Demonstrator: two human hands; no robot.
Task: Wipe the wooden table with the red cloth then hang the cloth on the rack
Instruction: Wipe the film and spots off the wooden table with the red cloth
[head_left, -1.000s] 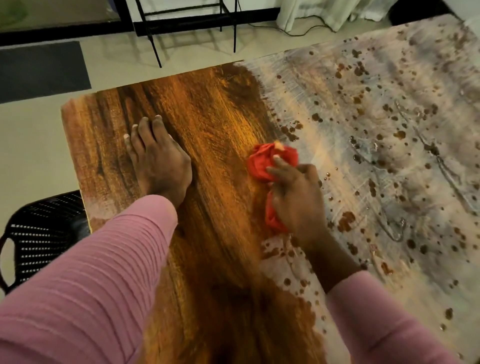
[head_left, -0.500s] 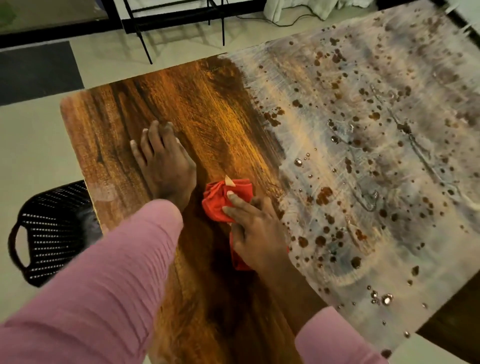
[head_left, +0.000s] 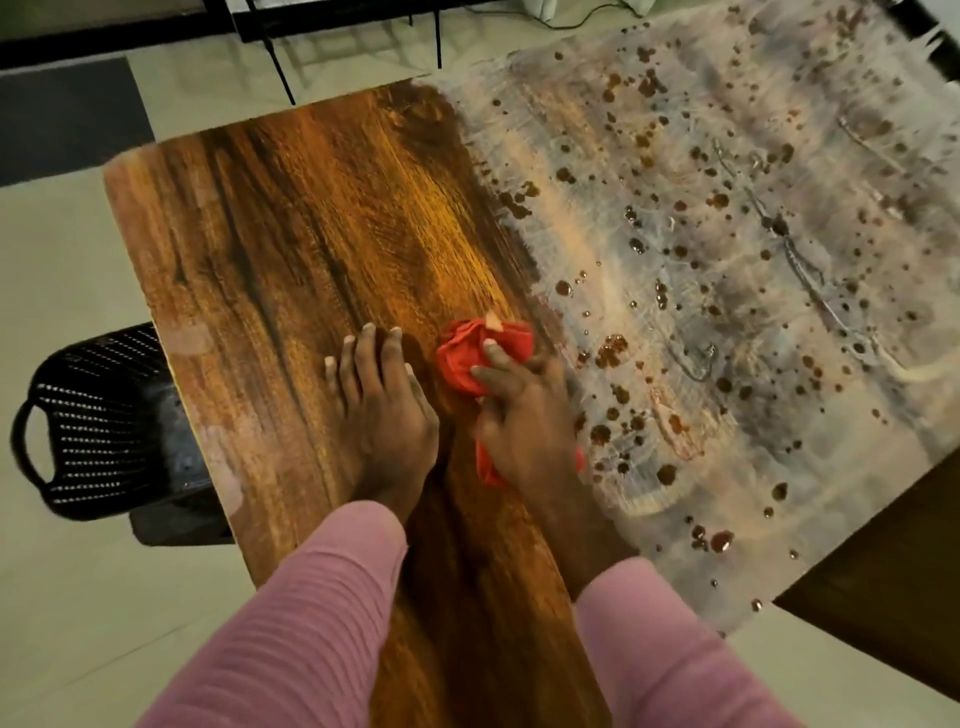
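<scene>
The right hand (head_left: 524, 415) presses a bunched red cloth (head_left: 470, 358) onto the wooden surface (head_left: 311, 218), at the edge between clean brown wood and the cloudy, droplet-spotted film (head_left: 727, 249). The left hand (head_left: 384, 415) lies flat just beside it. A black basket (head_left: 98, 421) sits on the floor.

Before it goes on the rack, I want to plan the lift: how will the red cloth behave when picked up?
Probably floppy: the cloth is bunched in soft folds under the right hand, so it should droop and unfurl. Likely light, since the fingers alone hold it. Possibly damp and clingy, as droplets and a pale film cover the unwiped part of the table.
</scene>
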